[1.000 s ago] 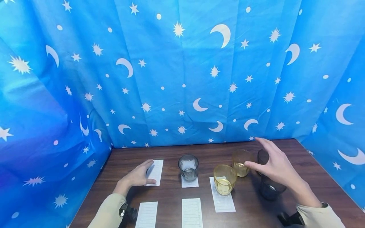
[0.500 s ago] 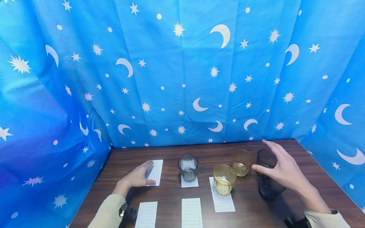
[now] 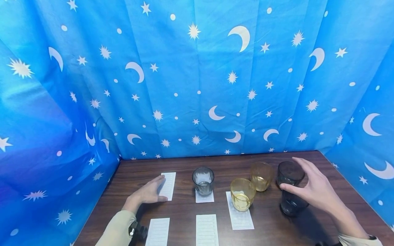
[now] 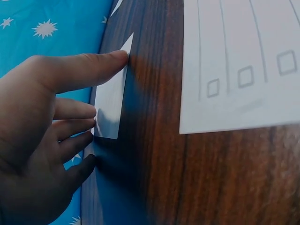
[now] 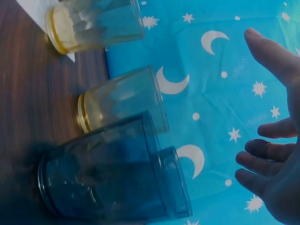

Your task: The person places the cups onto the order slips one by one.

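Star-and-moon curtain (image 3: pixel 181 78) fills top of frame, wood-grain table (image 3: pixel 181 222) the bottom. Right hand (image 3: pixel 318 190), lower right: fingers spread wide, nothing held. Left hand (image 3: pixel 146 192), lower left: fingers loosely extended, nothing gripped. Upper dark tumbler (image 3: pixel 288 172), lower dark tumbler (image 3: pixel 290 206): lower right, partly under right hand; for a clean grip, probably lower straight round one rim, clear of the other. Lined slip (image 3: pixel 169 184) by left hand; can't tell if touching.

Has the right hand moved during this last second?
Yes: in the head view the right hand has shifted rightward and slightly down the picture, away from the farther amber glass, which has stayed put.
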Tool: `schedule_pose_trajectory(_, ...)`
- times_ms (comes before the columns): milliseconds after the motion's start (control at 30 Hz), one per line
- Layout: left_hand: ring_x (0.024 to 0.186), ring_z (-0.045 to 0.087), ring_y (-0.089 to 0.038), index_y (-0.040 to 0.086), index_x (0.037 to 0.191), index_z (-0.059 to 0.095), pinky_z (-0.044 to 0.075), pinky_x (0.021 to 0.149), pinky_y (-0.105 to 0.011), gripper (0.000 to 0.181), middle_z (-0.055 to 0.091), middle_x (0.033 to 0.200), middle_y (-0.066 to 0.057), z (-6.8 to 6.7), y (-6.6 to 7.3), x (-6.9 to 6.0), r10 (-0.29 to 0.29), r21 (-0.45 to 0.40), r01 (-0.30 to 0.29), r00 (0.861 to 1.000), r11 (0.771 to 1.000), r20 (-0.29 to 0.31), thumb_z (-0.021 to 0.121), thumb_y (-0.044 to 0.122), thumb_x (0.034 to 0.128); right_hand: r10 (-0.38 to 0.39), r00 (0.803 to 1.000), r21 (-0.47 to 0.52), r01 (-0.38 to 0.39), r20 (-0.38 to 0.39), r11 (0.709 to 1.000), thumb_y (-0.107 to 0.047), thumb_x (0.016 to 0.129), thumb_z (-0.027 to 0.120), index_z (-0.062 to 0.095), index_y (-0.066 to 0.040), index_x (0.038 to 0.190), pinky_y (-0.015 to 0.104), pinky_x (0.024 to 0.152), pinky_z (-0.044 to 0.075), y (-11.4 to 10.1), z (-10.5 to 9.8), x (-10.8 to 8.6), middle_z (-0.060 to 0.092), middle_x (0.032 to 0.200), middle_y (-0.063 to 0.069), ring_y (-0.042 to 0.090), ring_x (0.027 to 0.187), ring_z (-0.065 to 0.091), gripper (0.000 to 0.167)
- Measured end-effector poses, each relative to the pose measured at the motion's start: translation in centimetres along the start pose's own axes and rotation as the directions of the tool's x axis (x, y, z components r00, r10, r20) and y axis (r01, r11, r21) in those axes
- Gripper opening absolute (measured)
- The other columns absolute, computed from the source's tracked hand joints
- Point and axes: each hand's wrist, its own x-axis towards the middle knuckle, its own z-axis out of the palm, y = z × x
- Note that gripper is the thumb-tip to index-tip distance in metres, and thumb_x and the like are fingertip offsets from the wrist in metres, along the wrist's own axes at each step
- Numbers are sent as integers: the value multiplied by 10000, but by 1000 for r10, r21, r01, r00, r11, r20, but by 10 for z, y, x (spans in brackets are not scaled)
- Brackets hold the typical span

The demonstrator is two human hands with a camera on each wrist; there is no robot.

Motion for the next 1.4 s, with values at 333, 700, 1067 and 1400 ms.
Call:
schedule_pose_trajectory(333, 1425, 328, -378, -28, 1434, 436, 309, 1151, -512, 871, 325, 1558, -184, 2, 2, -3, -9, -9, 9, 1000, 1000, -8, 804, 395, 767, 25, 999, -12, -24, 36, 1000, -422, 683, 865, 385, -20, 1454, 716, 801, 380, 9, 1, -7, 432, 1360, 330, 571, 1165, 443, 994)
schedule_pose_trajectory(700, 1412, 348, -390, -21, 1434, 441, 335, 1128, -534, 864, 336, 1553, -181, 3, 5, -4, -13, 3, 13, 1000, 1000, -14, 804, 397, 771, 25, 999, -22, -25, 34, 999, -423, 660, 876, 393, 3, 1442, 712, 817, 379, 16, 8, -15, 432, 1349, 353, 575, 1166, 436, 1012)
schedule_pose_trajectory(1067, 1411, 349, -390, -27, 1427, 448, 336, 1131, -523, 858, 342, 1548, -189, 4, 2, -4, 4, 2, -4, 1000, 1000, -29, 806, 387, 767, 63, 997, -24, -62, 49, 998, -441, 676, 866, 413, -4, 1430, 678, 773, 411, 20, 15, -24, 455, 1346, 316, 524, 1117, 493, 983)
schedule_pose_trajectory(1400, 1416, 339, -391, -23, 1438, 434, 325, 1137, -524, 872, 327, 1558, -183, 6, 2, -5, 0, -15, -1, 1000, 1000, -25, 806, 397, 770, 60, 998, -7, -60, 29, 998, -434, 632, 893, 456, 20, 1378, 658, 790, 433, 22, 29, -33, 493, 1309, 292, 518, 1062, 565, 977)
